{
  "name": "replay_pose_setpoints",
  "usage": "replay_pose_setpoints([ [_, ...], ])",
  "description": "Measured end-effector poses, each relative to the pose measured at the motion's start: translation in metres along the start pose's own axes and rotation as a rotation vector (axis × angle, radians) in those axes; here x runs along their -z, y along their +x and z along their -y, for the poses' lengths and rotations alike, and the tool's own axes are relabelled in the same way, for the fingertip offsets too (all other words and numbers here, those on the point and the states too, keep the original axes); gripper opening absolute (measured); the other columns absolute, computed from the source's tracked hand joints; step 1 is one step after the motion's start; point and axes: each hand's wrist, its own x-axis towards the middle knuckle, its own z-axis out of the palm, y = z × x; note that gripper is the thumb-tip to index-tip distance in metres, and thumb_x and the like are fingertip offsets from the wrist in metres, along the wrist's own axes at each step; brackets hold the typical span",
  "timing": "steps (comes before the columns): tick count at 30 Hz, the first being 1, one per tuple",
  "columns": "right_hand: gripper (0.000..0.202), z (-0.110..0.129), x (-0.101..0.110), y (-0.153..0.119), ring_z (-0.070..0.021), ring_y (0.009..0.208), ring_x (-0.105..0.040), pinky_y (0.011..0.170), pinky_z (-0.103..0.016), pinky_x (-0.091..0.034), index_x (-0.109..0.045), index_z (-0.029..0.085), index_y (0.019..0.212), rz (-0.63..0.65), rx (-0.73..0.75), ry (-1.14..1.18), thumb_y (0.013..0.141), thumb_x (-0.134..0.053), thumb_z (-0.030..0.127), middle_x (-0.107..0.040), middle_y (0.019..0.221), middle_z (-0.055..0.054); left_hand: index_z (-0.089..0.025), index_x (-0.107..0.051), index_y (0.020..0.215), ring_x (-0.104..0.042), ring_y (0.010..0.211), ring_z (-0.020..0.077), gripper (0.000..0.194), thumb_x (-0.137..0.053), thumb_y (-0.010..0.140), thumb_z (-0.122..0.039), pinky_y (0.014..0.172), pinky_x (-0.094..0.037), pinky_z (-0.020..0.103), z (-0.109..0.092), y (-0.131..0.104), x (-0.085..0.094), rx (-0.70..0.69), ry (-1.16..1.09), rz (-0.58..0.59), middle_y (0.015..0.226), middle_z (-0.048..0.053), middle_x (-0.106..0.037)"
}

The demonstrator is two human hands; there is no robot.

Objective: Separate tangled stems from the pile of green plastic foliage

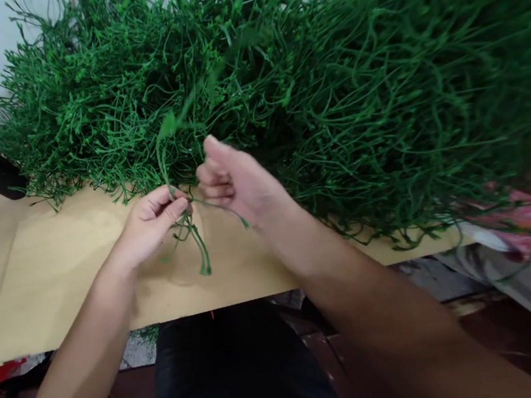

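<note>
Here a great heap of green stems [328, 85] covers the back and right of the brown board [59, 280]. Near its front edge, the right hand [236, 183] is curled around a thin stem [227, 209], and the left hand [154, 218] pinches a small bundle of sprigs [194, 235].

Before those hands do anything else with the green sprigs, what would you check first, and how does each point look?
1. Left hand grips the small bunch of stems: ok, pinched between fingers and thumb.
2. Right hand holds a strand: cannot tell, the fist is closed beside it.
3. Bunch hangs free of the big green pile: cannot tell, strands overlap.
4. Brown paper bare beneath the hands: ok.
5. Pile sits fully on the table: not ok, it overhangs the front edge at right.
</note>
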Motion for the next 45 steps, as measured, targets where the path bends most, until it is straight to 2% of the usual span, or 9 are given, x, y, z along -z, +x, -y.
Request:
replay_pose_setpoints([
  [5, 0.054, -0.014, -0.018, -0.009, 0.0006, 0.045, -0.025, 0.041, -0.018, -0.017, -0.036, 0.017, 0.061, 0.162, 0.022, -0.259, 0.052, -0.079, 0.048, -0.031, 0.051, 0.01, -0.015, -0.057, 0.066, -0.045, 0.056, 0.0059, 0.033, -0.075, 0.063, -0.043, 0.054, -0.037, 0.018, 0.007, 0.004, 0.008, -0.052, 0.004, -0.187, 0.061, -0.004, -0.053],
  [12, 0.042, -0.017, -0.003, -0.006, 0.0004, 0.039, -0.015, 0.038, -0.015, -0.013, -0.034, 0.018, 0.064, 0.358, -0.121, -0.054, 0.077, -0.06, 0.048, -0.019, 0.049, 0.011, -0.015, -0.06, 0.07, -0.051, 0.061, 0.0074, 0.029, -0.07, 0.069, -0.041, 0.06, -0.042, 0.02, 0.001, 0.004, 0.005, -0.017, -0.026, -0.106, 0.063, -0.002, -0.057],
  [17, 0.039, -0.019, -0.012, -0.006, 0.0011, 0.037, -0.014, 0.037, -0.014, -0.011, -0.03, 0.017, 0.06, 0.205, -0.217, 0.097, 0.083, -0.055, 0.037, -0.022, 0.049, 0.01, -0.015, -0.059, 0.068, -0.05, 0.059, 0.0077, 0.029, -0.07, 0.069, -0.042, 0.059, -0.041, 0.021, -0.001, 0.002, 0.006, 0.035, -0.051, -0.078, 0.063, -0.002, -0.056],
  [23, 0.033, -0.023, -0.018, -0.009, -0.0006, 0.04, -0.024, 0.039, -0.016, -0.017, -0.042, 0.017, 0.064, 0.047, -0.233, 0.121, 0.072, -0.066, 0.04, -0.036, 0.048, 0.008, -0.014, -0.058, 0.065, -0.046, 0.059, 0.0071, 0.032, -0.071, 0.068, -0.043, 0.058, -0.038, 0.021, -0.001, 0.0, 0.004, 0.069, -0.074, -0.008, 0.061, -0.003, -0.052],
  [26, 0.03, -0.025, -0.023, -0.01, -0.0007, 0.039, -0.022, 0.039, -0.016, -0.017, -0.042, 0.017, 0.062, 0.018, -0.231, 0.172, 0.069, -0.067, 0.033, -0.034, 0.047, 0.009, -0.014, -0.059, 0.068, -0.046, 0.059, 0.007, 0.031, -0.071, 0.068, -0.043, 0.058, -0.038, 0.021, 0.0, 0.0, 0.005, 0.056, -0.13, 0.021, 0.063, -0.003, -0.052],
  [33, 0.049, -0.006, -0.013, -0.003, -0.0005, 0.038, -0.014, 0.039, -0.017, -0.01, -0.014, 0.018, 0.06, -0.113, -0.027, 0.328, 0.075, -0.061, 0.02, -0.016, 0.047, 0.01, -0.015, -0.055, 0.057, -0.051, 0.066, 0.0123, 0.032, -0.063, 0.077, -0.038, 0.067, -0.043, 0.027, -0.009, -0.008, 0.008, -0.227, -0.206, 0.267, 0.059, 0.001, -0.052],
  [35, 0.05, 0.0, -0.007, -0.003, -0.0005, 0.039, -0.013, 0.039, -0.017, -0.01, -0.013, 0.018, 0.062, -0.112, 0.009, 0.299, 0.077, -0.061, 0.024, -0.015, 0.048, 0.01, -0.015, -0.056, 0.059, -0.053, 0.067, 0.0121, 0.03, -0.064, 0.077, -0.039, 0.066, -0.044, 0.026, -0.009, -0.007, 0.006, -0.185, -0.192, 0.213, 0.062, 0.001, -0.054],
  [40, 0.049, -0.006, -0.012, -0.004, 0.0004, 0.039, -0.017, 0.039, -0.017, -0.013, -0.021, 0.018, 0.061, 0.024, -0.095, 0.206, 0.075, -0.066, 0.03, -0.022, 0.047, 0.011, -0.017, -0.059, 0.072, -0.053, 0.059, 0.0069, 0.028, -0.072, 0.068, -0.041, 0.057, -0.042, 0.019, -0.002, 0.004, 0.005, 0.024, -0.174, -0.173, 0.066, -0.002, -0.06],
  [45, 0.039, 0.012, -0.009, -0.012, 0.001, 0.038, -0.022, 0.039, -0.017, -0.016, -0.032, 0.017, 0.057, -0.034, -0.058, -0.165, 0.08, -0.06, 0.03, -0.027, 0.044, 0.011, -0.015, -0.06, 0.067, -0.047, 0.052, 0.0051, 0.023, -0.073, 0.067, -0.034, 0.048, -0.037, 0.018, 0.003, 0.007, 0.008, 0.074, 0.015, -0.316, 0.065, -0.001, -0.062],
])
